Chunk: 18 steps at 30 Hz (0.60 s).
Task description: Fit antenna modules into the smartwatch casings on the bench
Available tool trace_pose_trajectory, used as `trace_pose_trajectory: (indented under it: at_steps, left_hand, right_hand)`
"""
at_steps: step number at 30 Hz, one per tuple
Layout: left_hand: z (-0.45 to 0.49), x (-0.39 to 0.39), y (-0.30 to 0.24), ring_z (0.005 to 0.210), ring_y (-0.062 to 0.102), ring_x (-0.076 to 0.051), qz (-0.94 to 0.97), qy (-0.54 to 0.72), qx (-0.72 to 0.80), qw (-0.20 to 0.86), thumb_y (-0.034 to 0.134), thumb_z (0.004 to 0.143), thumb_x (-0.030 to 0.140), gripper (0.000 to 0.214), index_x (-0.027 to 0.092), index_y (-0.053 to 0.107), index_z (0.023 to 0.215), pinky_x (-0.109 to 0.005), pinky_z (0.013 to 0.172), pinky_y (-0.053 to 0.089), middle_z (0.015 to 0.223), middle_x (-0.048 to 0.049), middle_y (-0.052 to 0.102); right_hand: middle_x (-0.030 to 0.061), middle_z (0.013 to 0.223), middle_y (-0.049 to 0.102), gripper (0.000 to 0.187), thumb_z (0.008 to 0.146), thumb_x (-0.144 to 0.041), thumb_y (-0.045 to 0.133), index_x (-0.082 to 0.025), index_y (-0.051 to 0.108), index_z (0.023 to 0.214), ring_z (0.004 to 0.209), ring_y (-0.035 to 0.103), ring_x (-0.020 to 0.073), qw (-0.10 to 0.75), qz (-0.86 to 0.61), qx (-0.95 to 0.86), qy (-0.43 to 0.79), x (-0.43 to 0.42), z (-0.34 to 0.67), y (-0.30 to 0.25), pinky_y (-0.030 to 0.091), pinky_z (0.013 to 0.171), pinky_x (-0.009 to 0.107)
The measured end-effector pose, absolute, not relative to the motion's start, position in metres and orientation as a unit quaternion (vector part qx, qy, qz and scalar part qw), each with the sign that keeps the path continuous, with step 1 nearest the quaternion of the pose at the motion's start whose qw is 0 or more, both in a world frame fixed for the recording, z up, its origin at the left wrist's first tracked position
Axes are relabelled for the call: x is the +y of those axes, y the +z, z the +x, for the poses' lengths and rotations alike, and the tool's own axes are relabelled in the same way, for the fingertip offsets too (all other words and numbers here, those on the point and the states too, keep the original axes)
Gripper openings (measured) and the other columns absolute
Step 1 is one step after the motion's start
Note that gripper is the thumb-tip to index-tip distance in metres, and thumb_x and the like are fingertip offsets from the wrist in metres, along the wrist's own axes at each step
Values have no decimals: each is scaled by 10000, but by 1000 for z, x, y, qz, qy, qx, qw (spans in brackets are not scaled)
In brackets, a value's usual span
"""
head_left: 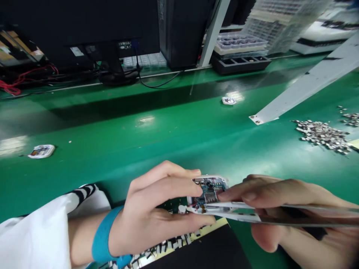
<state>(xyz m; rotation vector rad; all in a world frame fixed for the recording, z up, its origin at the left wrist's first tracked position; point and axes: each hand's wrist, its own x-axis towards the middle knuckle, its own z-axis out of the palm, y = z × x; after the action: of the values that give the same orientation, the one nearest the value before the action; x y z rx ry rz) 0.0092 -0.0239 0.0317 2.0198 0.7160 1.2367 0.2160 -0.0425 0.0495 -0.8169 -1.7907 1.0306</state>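
Observation:
My left hand (159, 201), with a blue band on its wrist, grips a small white-cased device (210, 188) whose circuit board faces up. Its fingers lie over the left part of the case, and the thumb is along the near edge. In my right hand (283, 201) is a pair of metal tweezers (244, 213), their tips at the near edge of the board. One right fingertip reaches onto the board. A small white part (183, 209) shows beside the left thumb. What the tweezer tips touch is too small to tell.
Below the hands lie many small white-and-black pieces (168, 246) beside a black mat (202, 250). Similar open devices rest at left (42, 151) and farther back (228, 101). A pile of small parts (322, 134) lies right, past a slanting white metal leg (303, 82). A monitor (84, 26) stands behind.

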Motion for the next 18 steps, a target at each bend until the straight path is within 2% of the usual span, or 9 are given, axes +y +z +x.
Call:
trace_pose_trajectory:
  at_steps: [3,5,9,11,15,18]
  left_hand:
    - [8,-25,34,884,568,-157,789,456,277,305,711,638,141,304,190,539,884,-235,708,538,973,-52,535]
    - [8,-26,35,884,570,-161,793,449,276,307,694,657,140,248,181,544,850,-243,716,543,977,-64,520]
    - [9,-26,37,900,568,-173,798,439,274,309,667,689,162,197,188,554,848,-263,735,550,966,-69,512]
    - [9,-25,38,897,569,-166,806,432,268,302,648,708,168,152,176,569,838,-250,747,548,957,-71,514]
    - [8,-24,39,870,580,-161,812,424,267,298,642,714,178,119,150,588,817,-233,752,545,966,-89,516]
    - [8,-22,40,829,592,-152,812,426,270,295,663,696,183,141,137,592,809,-210,710,548,960,-95,530]
  right_hand:
    - [20,796,662,199,784,-329,517,-309,538,981,701,627,176,429,-345,-752,363,-41,215,53,558,509,241]
    - [1,790,668,264,722,-305,607,-324,521,971,631,618,157,411,-352,-773,333,-40,215,53,535,457,224]
    - [-26,837,656,293,730,-274,590,-371,502,992,713,621,170,411,-388,-762,315,-46,215,45,553,549,269]
    - [-32,818,645,290,727,-256,592,-382,506,974,722,617,173,427,-421,-735,316,-51,212,41,543,517,271]
    - [-52,770,629,274,713,-250,610,-397,507,920,612,604,136,443,-468,-693,323,-57,205,40,480,363,218]
    - [-40,767,635,240,703,-298,617,-384,522,906,661,616,155,447,-460,-692,331,-56,206,42,534,445,225]
